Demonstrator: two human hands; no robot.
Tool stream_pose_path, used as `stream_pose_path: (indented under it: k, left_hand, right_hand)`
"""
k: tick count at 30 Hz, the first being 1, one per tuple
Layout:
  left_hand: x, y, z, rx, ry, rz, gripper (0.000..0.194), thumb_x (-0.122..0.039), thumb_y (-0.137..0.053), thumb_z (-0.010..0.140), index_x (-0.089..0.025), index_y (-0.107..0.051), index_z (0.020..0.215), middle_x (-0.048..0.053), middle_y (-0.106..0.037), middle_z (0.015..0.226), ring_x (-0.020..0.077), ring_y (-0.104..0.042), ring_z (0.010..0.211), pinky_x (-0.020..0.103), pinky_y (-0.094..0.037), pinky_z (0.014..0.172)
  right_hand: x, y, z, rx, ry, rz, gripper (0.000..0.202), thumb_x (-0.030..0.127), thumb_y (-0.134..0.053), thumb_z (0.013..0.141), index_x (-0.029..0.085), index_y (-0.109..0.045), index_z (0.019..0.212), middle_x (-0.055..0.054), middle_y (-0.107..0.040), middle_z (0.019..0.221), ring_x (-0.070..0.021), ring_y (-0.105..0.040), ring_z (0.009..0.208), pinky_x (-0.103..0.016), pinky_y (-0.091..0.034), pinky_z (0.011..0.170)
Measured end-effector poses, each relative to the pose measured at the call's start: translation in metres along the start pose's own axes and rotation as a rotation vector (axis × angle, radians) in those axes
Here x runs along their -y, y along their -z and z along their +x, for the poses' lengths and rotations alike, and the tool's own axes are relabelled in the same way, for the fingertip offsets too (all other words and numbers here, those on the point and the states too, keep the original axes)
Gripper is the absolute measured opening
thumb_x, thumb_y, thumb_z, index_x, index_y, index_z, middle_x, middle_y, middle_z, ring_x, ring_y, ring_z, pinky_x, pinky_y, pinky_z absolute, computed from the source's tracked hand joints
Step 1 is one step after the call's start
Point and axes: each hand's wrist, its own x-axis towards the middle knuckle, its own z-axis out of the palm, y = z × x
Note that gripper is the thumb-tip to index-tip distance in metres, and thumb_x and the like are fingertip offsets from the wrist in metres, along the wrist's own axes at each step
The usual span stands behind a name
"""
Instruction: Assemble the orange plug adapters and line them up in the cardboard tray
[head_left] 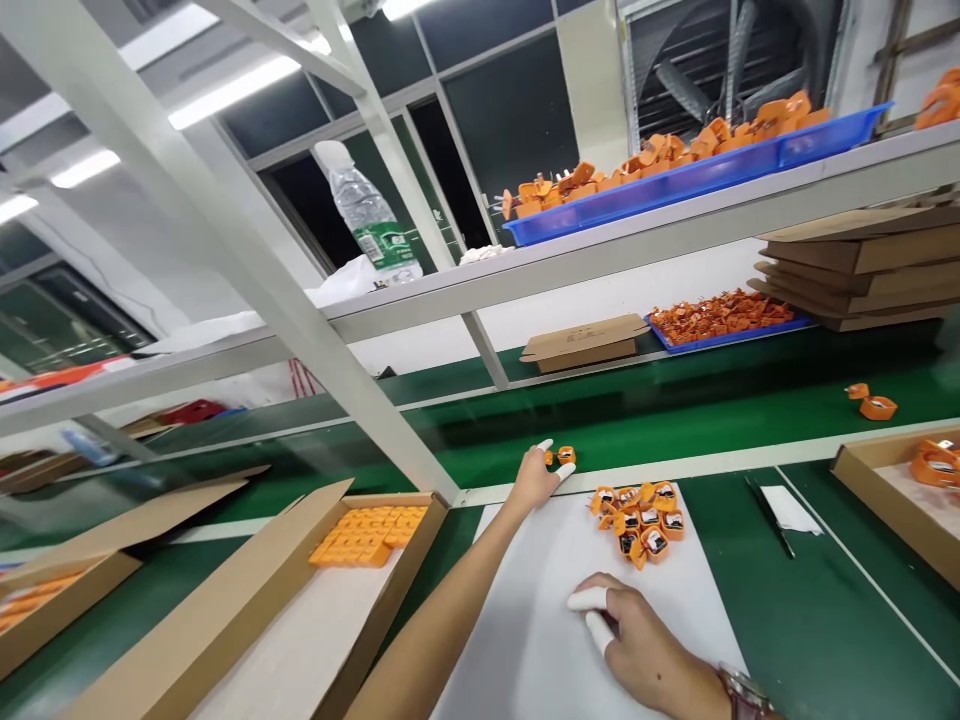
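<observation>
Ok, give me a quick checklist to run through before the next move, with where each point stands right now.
1. Left hand at the orange piece on the green belt: ok. Firm grip: cannot tell.
2. Right hand free: ok, no part seen in its fingers.
3. White fingertip covers in place: ok, two show on each hand.
4. Orange parts cluster on the white sheet: ok, beyond the right hand.
5. Space in the carton of orange blocks: ok, bare liner shows.
6. Slim dark tool away from both hands: ok, right of the sheet.
</observation>
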Motion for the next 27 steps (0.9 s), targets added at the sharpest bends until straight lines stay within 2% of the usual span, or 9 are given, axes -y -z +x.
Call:
stream_pose_path:
  k: [4,8,11,15,18,20,22,25,27]
  left_hand:
    - [0.001,-0.012,0.014,-0.048,0.106,-0.068,0.048,-0.039,-0.081,0.073,-0.011,-0.068,0.11,0.021,-0.07,0.119,0.0369,-0.063,0.118,0.046,-0.046,0.102]
    - [-0.002,0.002,0.0,-0.031,0.104,-0.188,0.041,-0.04,-0.081,0.073,-0.015,-0.068,0.104,0.015,-0.074,0.108,0.0314,-0.07,0.104,0.043,-0.053,0.094]
    - [-0.015,0.025,-0.035,0.054,0.002,-0.308,0.044,-0.042,-0.077,0.077,-0.017,-0.065,0.111,0.013,-0.069,0.121,0.0268,-0.07,0.105,0.039,-0.055,0.092]
    - [-0.044,0.061,-0.103,0.275,-0.237,-0.361,0.033,-0.032,-0.077,0.08,-0.021,-0.067,0.11,0.013,-0.053,0.143,0.0268,-0.063,0.119,0.038,-0.054,0.098]
    - [-0.059,0.077,-0.146,0.411,-0.437,-0.27,0.029,-0.025,-0.074,0.083,-0.024,-0.068,0.112,0.013,-0.051,0.142,0.0291,-0.053,0.131,0.042,-0.05,0.105]
    - [-0.06,0.077,-0.163,0.447,-0.478,-0.252,0.027,-0.023,-0.073,0.085,-0.026,-0.069,0.111,0.013,-0.051,0.142,0.0287,-0.053,0.13,0.045,-0.047,0.109]
    - [-0.052,0.069,-0.173,0.412,-0.439,-0.318,0.037,-0.024,-0.074,0.085,-0.027,-0.066,0.12,0.014,-0.047,0.147,0.0293,-0.054,0.13,0.046,-0.047,0.108]
    - [-0.034,0.05,-0.179,0.271,-0.237,-0.629,0.071,-0.034,-0.077,0.083,-0.033,-0.045,0.146,0.016,-0.04,0.154,0.0309,-0.058,0.126,0.046,-0.056,0.097]
    - [-0.025,0.04,-0.181,0.271,-0.08,-0.858,0.069,-0.043,-0.075,0.084,-0.031,-0.046,0.146,0.017,-0.048,0.15,0.0306,-0.063,0.12,0.046,-0.057,0.094]
  right_hand:
    - [-0.003,-0.003,0.001,-0.04,-0.038,0.007,0.031,0.007,-0.05,0.085,0.021,-0.073,0.1,-0.006,-0.068,0.096,-0.02,-0.065,0.088,-0.029,-0.052,0.079]
    - [-0.01,-0.008,0.002,-0.074,-0.031,-0.005,0.024,0.013,-0.054,0.088,0.02,-0.073,0.1,-0.005,-0.067,0.092,-0.0163,-0.061,0.075,-0.027,-0.05,0.072]
    - [-0.011,-0.008,0.003,-0.118,-0.069,0.117,0.019,0.028,-0.058,0.092,0.019,-0.071,0.103,-0.005,-0.065,0.091,-0.0164,-0.061,0.073,-0.026,-0.05,0.064]
    - [0.003,-0.001,0.005,-0.176,-0.233,0.472,0.048,0.056,-0.062,0.09,0.017,-0.066,0.117,-0.007,-0.067,0.087,-0.0197,-0.065,0.072,-0.032,-0.057,0.063]
    - [0.019,0.005,0.007,-0.118,-0.267,0.623,0.049,0.061,-0.062,0.09,0.017,-0.071,0.109,-0.007,-0.069,0.085,-0.0196,-0.066,0.073,-0.035,-0.058,0.07]
    - [0.027,0.007,0.007,-0.052,-0.29,0.66,0.043,0.056,-0.067,0.089,0.017,-0.074,0.105,-0.005,-0.071,0.085,-0.0177,-0.066,0.072,-0.033,-0.057,0.07]
    - [0.03,0.007,0.008,-0.023,-0.321,0.675,0.039,0.052,-0.071,0.087,0.017,-0.075,0.104,-0.004,-0.072,0.084,-0.0152,-0.066,0.069,-0.03,-0.055,0.071]
    - [0.028,0.005,0.008,-0.076,-0.346,0.702,0.041,0.051,-0.075,0.084,0.019,-0.073,0.11,-0.006,-0.075,0.099,-0.0172,-0.07,0.079,-0.032,-0.056,0.079]
    - [0.024,0.005,0.009,-0.126,-0.329,0.673,0.05,0.05,-0.08,0.079,0.022,-0.069,0.118,-0.008,-0.074,0.112,-0.0207,-0.071,0.093,-0.037,-0.056,0.089]
